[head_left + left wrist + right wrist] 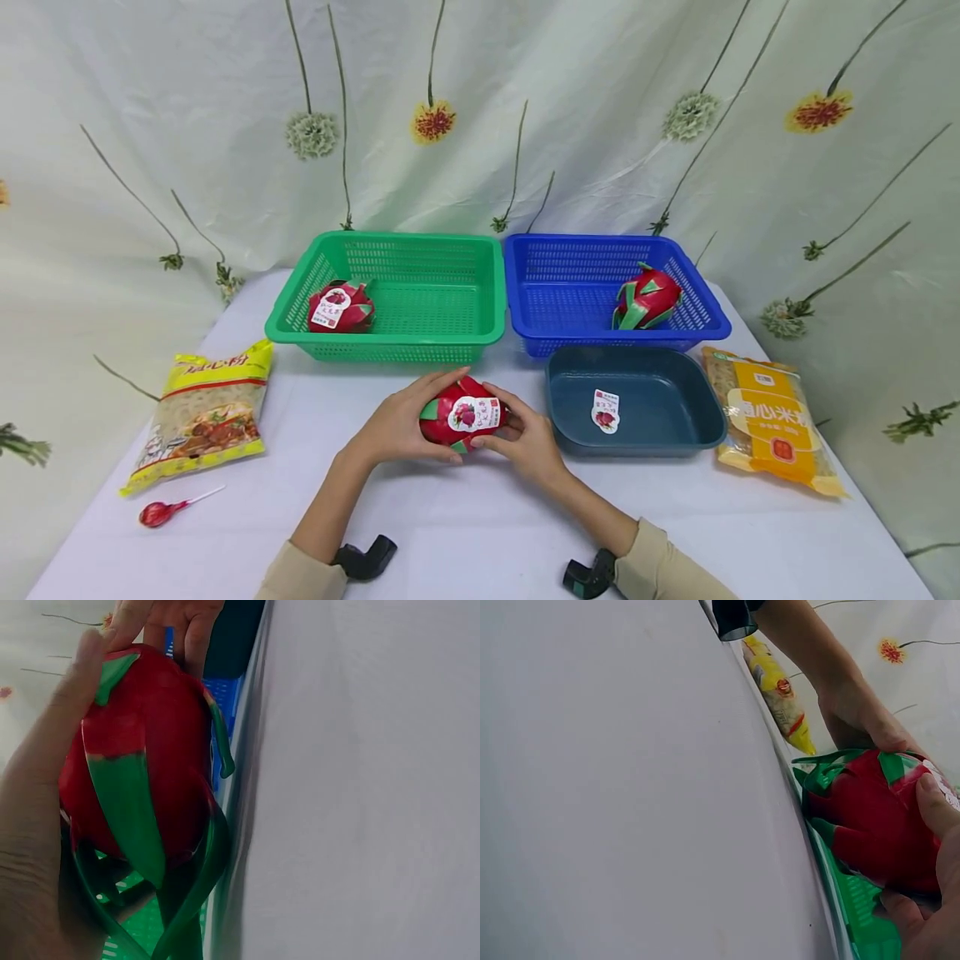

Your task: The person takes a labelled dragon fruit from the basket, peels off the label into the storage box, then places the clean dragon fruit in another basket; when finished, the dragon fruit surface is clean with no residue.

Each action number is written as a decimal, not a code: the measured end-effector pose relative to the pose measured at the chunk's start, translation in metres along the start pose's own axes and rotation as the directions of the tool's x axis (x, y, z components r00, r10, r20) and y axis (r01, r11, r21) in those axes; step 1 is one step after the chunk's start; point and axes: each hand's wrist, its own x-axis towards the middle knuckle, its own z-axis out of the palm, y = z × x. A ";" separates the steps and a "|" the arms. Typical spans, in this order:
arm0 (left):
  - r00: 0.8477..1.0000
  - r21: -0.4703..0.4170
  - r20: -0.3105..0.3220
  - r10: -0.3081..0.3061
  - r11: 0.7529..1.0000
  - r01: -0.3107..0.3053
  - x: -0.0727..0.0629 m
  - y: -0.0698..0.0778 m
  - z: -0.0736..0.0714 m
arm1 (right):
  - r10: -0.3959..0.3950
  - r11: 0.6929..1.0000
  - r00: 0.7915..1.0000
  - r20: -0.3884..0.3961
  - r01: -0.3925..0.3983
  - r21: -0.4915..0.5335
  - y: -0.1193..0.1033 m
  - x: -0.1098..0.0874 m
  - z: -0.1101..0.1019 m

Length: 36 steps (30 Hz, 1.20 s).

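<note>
Both hands hold a red dragon fruit point(442, 417) with green scales above the middle of the table. My left hand point(392, 423) curls round its left side, thumb along the near edge. At the other end, my right hand point(531, 442) grips the fruit, with its thumb and fingers at a white label point(477, 413) on the skin. Long green leaf tips of the fruit point(135, 817) show close up in the left wrist view. In the right wrist view, the right thumb point(934, 802) lies on the red skin near the label.
Behind the hands stand a green basket point(420, 339) with a labelled dragon fruit point(352, 310) and a blue basket point(570, 340) with another fruit point(649, 297). A dark tray point(660, 417) containing a label point(605, 412) sits right. Bagged food point(206, 408), point(776, 417) and a lollipop point(157, 513) flank them.
</note>
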 end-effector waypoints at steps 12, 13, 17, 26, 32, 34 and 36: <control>0.996 0.031 -0.068 0.057 0.998 -0.055 -0.002 -0.007 0.007 | -0.147 0.970 0.984 -0.104 0.123 -0.210 -0.027 0.003 -0.003; 0.996 0.029 -0.070 0.059 0.998 -0.057 -0.002 -0.007 0.007 | -0.184 0.959 0.974 -0.134 0.148 -0.241 -0.028 0.003 -0.002; 0.995 0.027 -0.082 0.058 0.998 -0.056 -0.004 -0.007 0.007 | -0.231 0.933 0.950 -0.210 0.155 -0.325 -0.016 0.004 -0.001; 0.992 0.037 -0.115 0.047 0.998 -0.043 -0.005 -0.004 0.007 | -0.062 0.975 0.973 -0.224 0.011 -0.222 0.002 0.004 -0.001; 0.992 0.026 -0.118 0.044 0.999 -0.041 -0.006 -0.003 0.007 | 0.017 0.988 0.980 -0.196 -0.046 -0.145 -0.015 0.004 0.002; 0.992 0.024 -0.120 0.041 0.999 -0.038 -0.007 -0.003 0.008 | 0.037 0.991 0.980 -0.194 -0.060 -0.118 -0.021 0.004 0.003; 0.992 0.024 -0.122 0.040 0.999 -0.038 -0.007 -0.003 0.008 | 0.046 0.994 0.979 -0.198 -0.065 -0.089 -0.024 0.003 0.004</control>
